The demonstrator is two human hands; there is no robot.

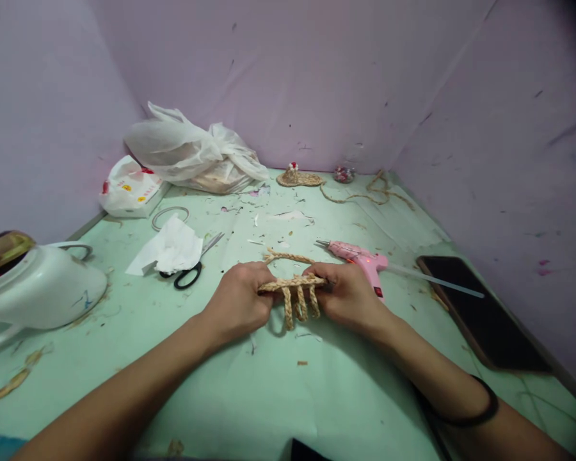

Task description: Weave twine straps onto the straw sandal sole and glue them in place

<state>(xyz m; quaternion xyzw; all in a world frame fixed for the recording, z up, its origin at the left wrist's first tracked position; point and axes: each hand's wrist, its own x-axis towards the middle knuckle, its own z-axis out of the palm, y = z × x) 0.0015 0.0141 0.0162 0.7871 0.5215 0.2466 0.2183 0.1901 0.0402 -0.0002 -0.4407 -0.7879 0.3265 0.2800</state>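
Between my two hands is a small woven piece of braided straw cord, held just above the table. Several short braided strips hang from its near side, and a longer braid arcs away behind it. My left hand pinches its left end, fingers closed. At the right end my right hand grips it the same way. Close behind my right hand lies a pink glue gun with a clear glue stick in its back. Black-handled scissors rest left of my left hand, partly under a crumpled white tissue.
A dark phone lies at the right. On the left are a white pot-like vessel and a tissue pack. Along the back wall stand a white plastic bag, a straw slipper-shaped piece, a bead container and loose braided cord.
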